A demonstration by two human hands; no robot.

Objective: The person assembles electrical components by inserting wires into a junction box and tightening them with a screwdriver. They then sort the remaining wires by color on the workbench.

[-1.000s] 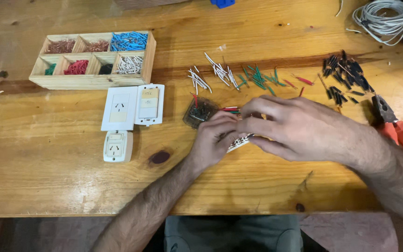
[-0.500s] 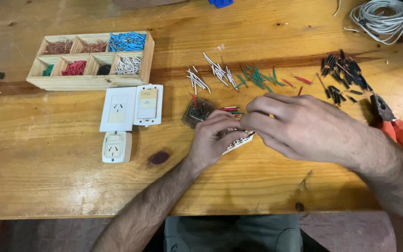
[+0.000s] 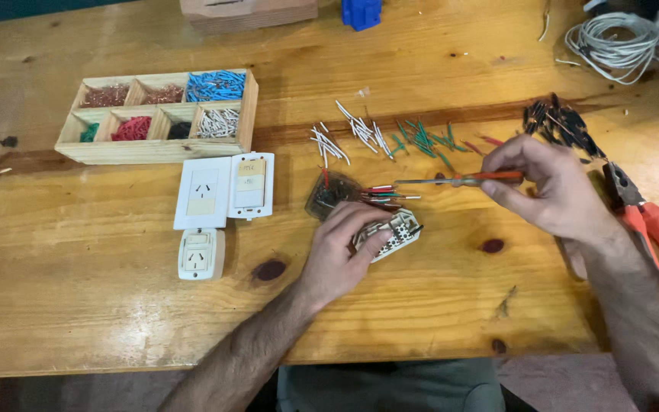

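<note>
My left hand [image 3: 345, 244] grips a small white electrical module [image 3: 392, 234] lying on the wooden table [image 3: 116, 305], with short coloured wires sticking out of it toward the far side. My right hand [image 3: 554, 187] is lifted to the right of it and holds a thin screwdriver [image 3: 451, 181] with an orange handle, its shaft pointing left above the module. A dark square part [image 3: 329, 194] lies just behind the module.
A wooden compartment box [image 3: 158, 149] with coloured wire pieces stands at the far left. White socket plates [image 3: 223, 191] and a small socket [image 3: 200, 253] lie in front of it. Loose white and green wire bits [image 3: 390, 137], black pieces [image 3: 558, 126], orange-handled pliers [image 3: 650, 225] and a cable coil [image 3: 619, 46] lie to the right.
My right hand has pulled away from the module to the right and lifted the screwdriver, uncovering the module. My left hand keeps its grip on the module.
</note>
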